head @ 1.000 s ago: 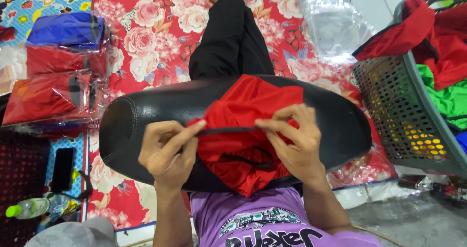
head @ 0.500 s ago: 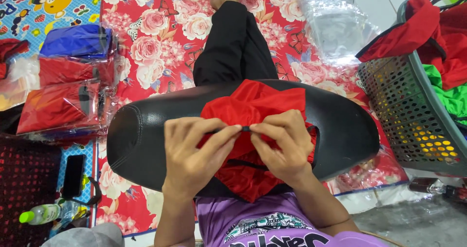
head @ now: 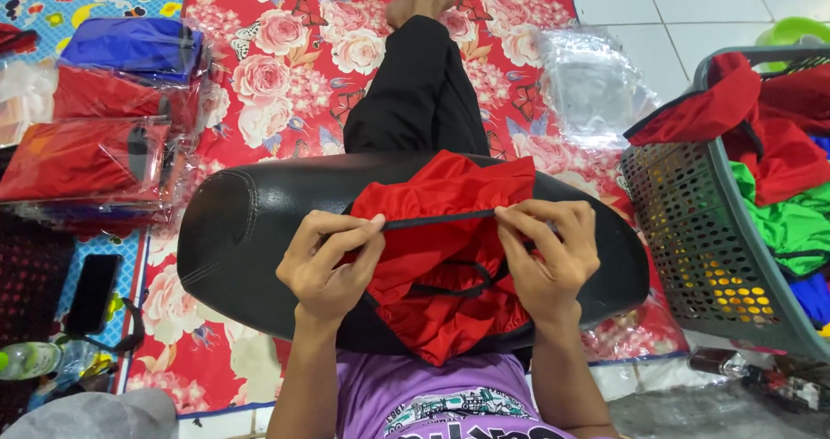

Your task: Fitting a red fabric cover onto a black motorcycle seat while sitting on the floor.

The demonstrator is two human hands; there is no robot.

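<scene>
The left hand (head: 327, 262) has its grip pressed together, thumb and forefinger pinching one end of a thin black drawstring (head: 439, 221) at the top of a crumpled red fabric pouch (head: 443, 266). The right hand (head: 546, 253) pinches the other end of the same cord in the same way, its other fingers curled over the cloth. Between the two grips the cord is pulled taut and straight.

The pouch lies on a long black padded oval cushion (head: 251, 240) laid across the person's lap, over a leg in black trousers (head: 419, 102). The cloth's lower edge hangs past the near rim of the cushion, against a purple printed shirt (head: 432, 400). The fingertips are buried in folds of cloth, so how much cord each grip holds cannot be told. A second loop of black cord shows lower down, partly lost in the creases.

The drawstring's long axis runs left to right, rising slightly toward the right hand; the pouch's gathered mouth faces away from the person.

A grey perforated plastic laundry basket (head: 692, 231) of red, green and blue cloth stands to the right, cut off by the frame edge. Clear plastic-wrapped packets of red and blue fabric (head: 95, 145) are stacked to the left on a red floral mat (head: 285, 50).
</scene>
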